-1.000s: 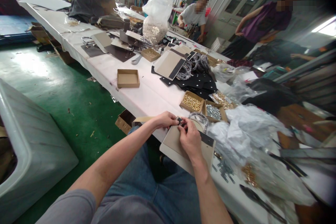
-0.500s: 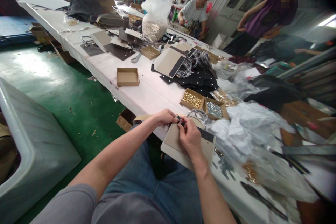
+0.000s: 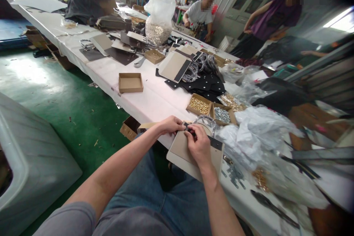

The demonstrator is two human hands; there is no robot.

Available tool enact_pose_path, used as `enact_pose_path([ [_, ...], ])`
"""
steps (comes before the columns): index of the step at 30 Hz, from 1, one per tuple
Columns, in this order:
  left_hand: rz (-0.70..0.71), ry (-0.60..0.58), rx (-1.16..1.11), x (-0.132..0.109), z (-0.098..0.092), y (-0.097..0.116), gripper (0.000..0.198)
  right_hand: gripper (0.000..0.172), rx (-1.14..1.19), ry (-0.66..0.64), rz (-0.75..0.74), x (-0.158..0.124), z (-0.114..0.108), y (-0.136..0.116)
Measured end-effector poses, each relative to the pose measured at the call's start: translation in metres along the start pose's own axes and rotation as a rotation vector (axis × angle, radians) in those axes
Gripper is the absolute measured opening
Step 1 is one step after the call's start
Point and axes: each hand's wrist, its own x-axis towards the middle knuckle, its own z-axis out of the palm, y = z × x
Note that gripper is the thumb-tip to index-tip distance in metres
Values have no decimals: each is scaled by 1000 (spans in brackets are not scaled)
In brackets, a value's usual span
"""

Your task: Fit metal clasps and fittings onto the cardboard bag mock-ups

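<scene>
Here a long white table (image 3: 143, 99) crosses green floor (image 3: 55, 92).

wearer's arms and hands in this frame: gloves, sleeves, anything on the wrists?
Bare left hand and bare right hand: no gloves, and no watch, ring or band visible. Forearms are uncovered. A short grey fabric sleeve shows on the left upper arm. The right sleeve is out of frame.

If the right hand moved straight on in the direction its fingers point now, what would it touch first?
Probably the left hand. The right hand points up-left, and its fingertips already pinch the small dark piece at the edge of the tan panel, which the left hand holds too. Depth is unclear.
</scene>
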Motion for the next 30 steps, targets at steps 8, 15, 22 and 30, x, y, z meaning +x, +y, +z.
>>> enact_pose_path([
  [8,30,-33,22,-4,-3,1,32,17,-11,-18,0,0,0,6],
  [15,-4,-25,14,-6,-1,4,31,18,3,-30,5,1,-2,7],
  [22,18,127,116,-6,11,5,31,23,2,-41,17,0,-5,6],
  [30,79,118,188,-7,14,5,34,32,43,-14,61,-7,-33,-11],
])
